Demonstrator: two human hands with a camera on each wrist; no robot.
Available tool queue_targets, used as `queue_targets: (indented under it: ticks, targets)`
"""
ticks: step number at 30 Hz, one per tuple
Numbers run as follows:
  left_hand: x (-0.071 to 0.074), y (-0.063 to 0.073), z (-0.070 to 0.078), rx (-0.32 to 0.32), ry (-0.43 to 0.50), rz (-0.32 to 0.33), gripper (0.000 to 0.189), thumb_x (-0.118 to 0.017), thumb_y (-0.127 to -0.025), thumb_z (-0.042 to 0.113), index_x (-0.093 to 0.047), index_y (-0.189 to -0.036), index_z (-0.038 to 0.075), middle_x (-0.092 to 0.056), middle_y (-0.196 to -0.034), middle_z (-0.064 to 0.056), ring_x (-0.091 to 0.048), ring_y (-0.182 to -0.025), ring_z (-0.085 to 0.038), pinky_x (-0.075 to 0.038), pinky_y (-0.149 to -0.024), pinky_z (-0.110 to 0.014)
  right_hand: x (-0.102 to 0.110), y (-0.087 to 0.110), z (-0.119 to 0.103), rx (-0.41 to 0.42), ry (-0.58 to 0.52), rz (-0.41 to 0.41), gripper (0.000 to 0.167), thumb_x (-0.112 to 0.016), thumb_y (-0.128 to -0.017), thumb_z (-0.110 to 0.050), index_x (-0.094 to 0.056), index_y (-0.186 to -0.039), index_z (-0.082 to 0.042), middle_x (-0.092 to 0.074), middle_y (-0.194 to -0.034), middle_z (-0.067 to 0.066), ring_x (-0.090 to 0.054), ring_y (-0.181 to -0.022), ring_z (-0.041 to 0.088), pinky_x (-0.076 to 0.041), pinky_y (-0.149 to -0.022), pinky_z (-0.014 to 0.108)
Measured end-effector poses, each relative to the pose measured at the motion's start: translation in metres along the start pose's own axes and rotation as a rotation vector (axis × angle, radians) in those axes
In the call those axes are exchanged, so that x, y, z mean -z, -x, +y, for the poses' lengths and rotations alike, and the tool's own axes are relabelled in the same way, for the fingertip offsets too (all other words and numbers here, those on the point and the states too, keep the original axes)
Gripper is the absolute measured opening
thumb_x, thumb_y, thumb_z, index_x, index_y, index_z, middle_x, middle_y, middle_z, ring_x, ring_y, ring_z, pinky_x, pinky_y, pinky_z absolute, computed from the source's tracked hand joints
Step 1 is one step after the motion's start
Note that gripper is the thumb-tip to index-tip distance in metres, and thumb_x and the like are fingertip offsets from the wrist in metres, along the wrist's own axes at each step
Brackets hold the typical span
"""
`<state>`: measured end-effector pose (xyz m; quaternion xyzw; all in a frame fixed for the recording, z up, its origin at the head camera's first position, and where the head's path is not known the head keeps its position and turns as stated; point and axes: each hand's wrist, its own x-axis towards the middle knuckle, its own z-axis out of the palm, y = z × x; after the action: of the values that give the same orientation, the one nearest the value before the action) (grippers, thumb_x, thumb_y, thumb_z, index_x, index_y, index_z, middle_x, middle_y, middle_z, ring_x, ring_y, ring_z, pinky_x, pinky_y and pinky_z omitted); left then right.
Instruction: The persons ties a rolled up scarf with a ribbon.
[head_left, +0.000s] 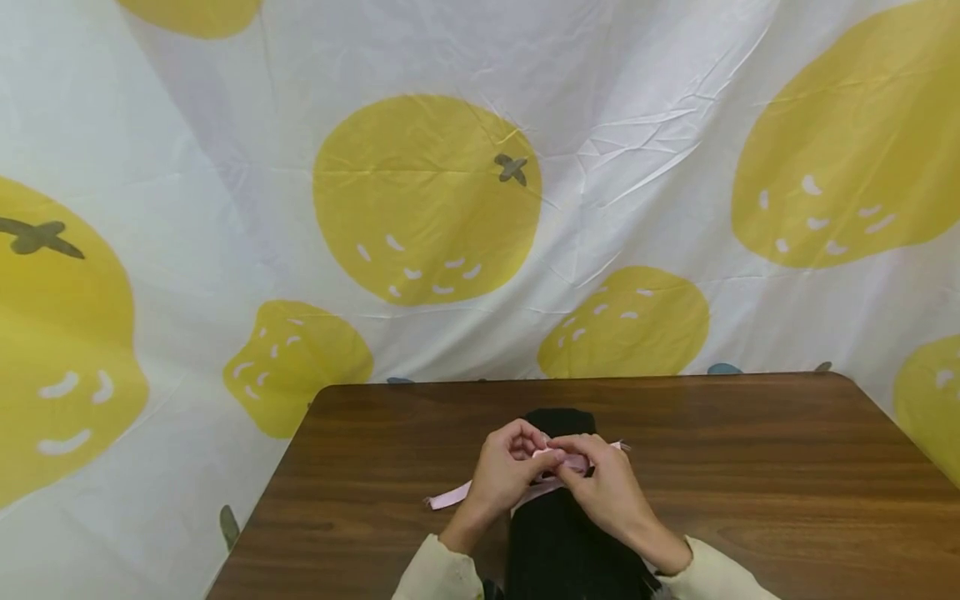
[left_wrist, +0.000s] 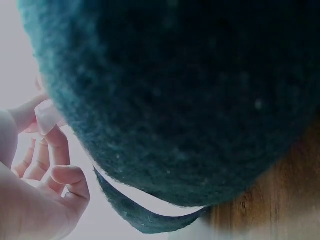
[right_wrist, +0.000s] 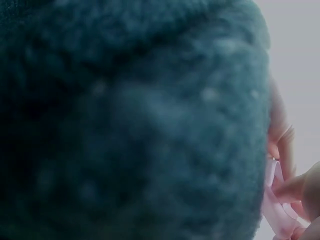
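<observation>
A pink ribbon point(head_left: 447, 497) runs across a dark, fuzzy fabric thing point(head_left: 558, 542), whose exact kind does not show. My left hand point(head_left: 502, 471) pinches the ribbon at its middle between thumb and fingertips. Close against it, my right hand point(head_left: 606, 482) pinches the ribbon too, its fingertips meeting the left ones. One frayed ribbon end sticks out to the left, the other to the right beyond the right hand. The right wrist view shows a folded length of ribbon point(right_wrist: 279, 215) at the fingers. The dark fabric point(left_wrist: 175, 100) fills most of both wrist views.
A brown wood-grain table point(head_left: 750, 483) lies under the hands. Behind it hangs a white cloth point(head_left: 622, 108) printed with large yellow fruit. Pale yellow sleeves point(head_left: 442, 571) cover both forearms.
</observation>
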<state>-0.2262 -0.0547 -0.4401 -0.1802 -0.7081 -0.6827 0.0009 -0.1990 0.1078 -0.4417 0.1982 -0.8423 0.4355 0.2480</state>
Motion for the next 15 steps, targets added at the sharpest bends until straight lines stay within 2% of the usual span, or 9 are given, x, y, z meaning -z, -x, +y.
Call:
queue_targets:
  ticks: [4,8,11,15]
  targets:
    - [0.0010,0.0002,-0.0009,0.005,-0.001,-0.008,0.023,-0.079,-0.083,0.004,-0.060,-0.090,-0.007,-0.060,-0.074,-0.006,-0.058,-0.060,-0.005,-0.049,-0.056,-0.017,-0.0004,0.0003,0.0006,-0.005,0.020,0.014,0.020,-0.078,-0.077,0.002,-0.077,-0.090,-0.013,-0.065,-0.079,-0.009,-0.049,-0.068,0.005,-0.041,-0.059,0.023]
    - [0.0029,0.0009,-0.0031,0.001,-0.010,-0.023,0.022,-0.078,-0.084,0.006,-0.061,-0.091,-0.006,-0.060,-0.075,-0.005,-0.057,-0.061,-0.003,-0.047,-0.056,-0.016,-0.0013,0.0014,0.0014,-0.011,0.022,0.018,0.018,-0.078,-0.078,0.001,-0.076,-0.088,-0.013,-0.065,-0.079,-0.009,-0.048,-0.068,0.003,-0.041,-0.058,0.022]
    - [0.0051,0.0017,-0.0043,-0.008,-0.022,-0.047,0.019,-0.076,-0.086,0.007,-0.063,-0.094,-0.004,-0.062,-0.080,-0.010,-0.057,-0.063,-0.004,-0.045,-0.057,-0.016,-0.0020,0.0019,0.0019,-0.028,0.018,0.017,0.017,-0.077,-0.080,0.001,-0.075,-0.088,-0.013,-0.068,-0.083,-0.006,-0.052,-0.071,0.004,-0.044,-0.061,0.023]
    - [0.0071,0.0034,-0.0039,-0.013,-0.025,-0.078,0.013,-0.070,-0.090,0.005,-0.066,-0.099,-0.003,-0.065,-0.088,-0.021,-0.058,-0.067,-0.006,-0.048,-0.062,-0.017,-0.0025,0.0029,0.0014,-0.062,0.008,0.016,0.019,-0.074,-0.081,0.004,-0.072,-0.089,-0.012,-0.068,-0.086,-0.003,-0.056,-0.074,0.007,-0.047,-0.064,0.025]
